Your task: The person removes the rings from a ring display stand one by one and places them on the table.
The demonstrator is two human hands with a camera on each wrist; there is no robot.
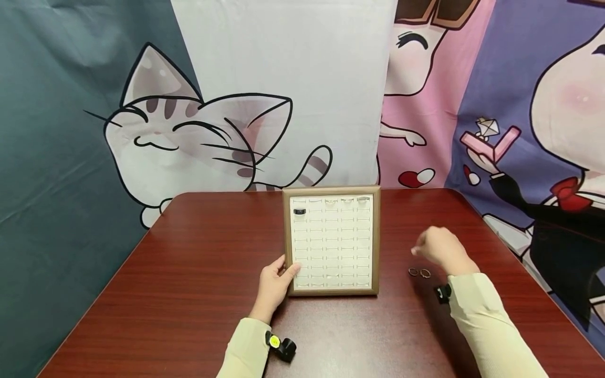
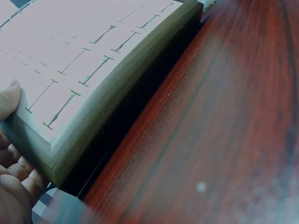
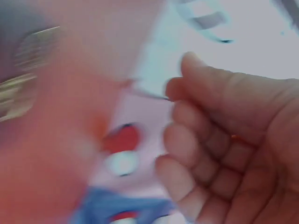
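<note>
My left hand (image 1: 275, 283) grips the lower left edge of a wood-framed ring display board (image 1: 376, 247), thumb on the front and fingers behind. The board stands tilted up, its white slotted face toward me. A wide black ring (image 1: 300, 211) sits in the second row at the left. Thin rings, including a pale one (image 1: 331, 201), sit in the top row. My right hand (image 1: 441, 249) hovers at the right with loosely curled fingers; nothing shows between thumb and forefinger. Just below it, a dark ring (image 1: 413, 271) and a gold ring (image 1: 425, 273) lie on the table.
A dark red wooden table (image 1: 212, 236) lies under everything. Behind it hangs a cartoon-printed cloth (image 1: 331, 63). Each wrist wears a strapped black camera, such as the left wrist camera (image 1: 286, 348).
</note>
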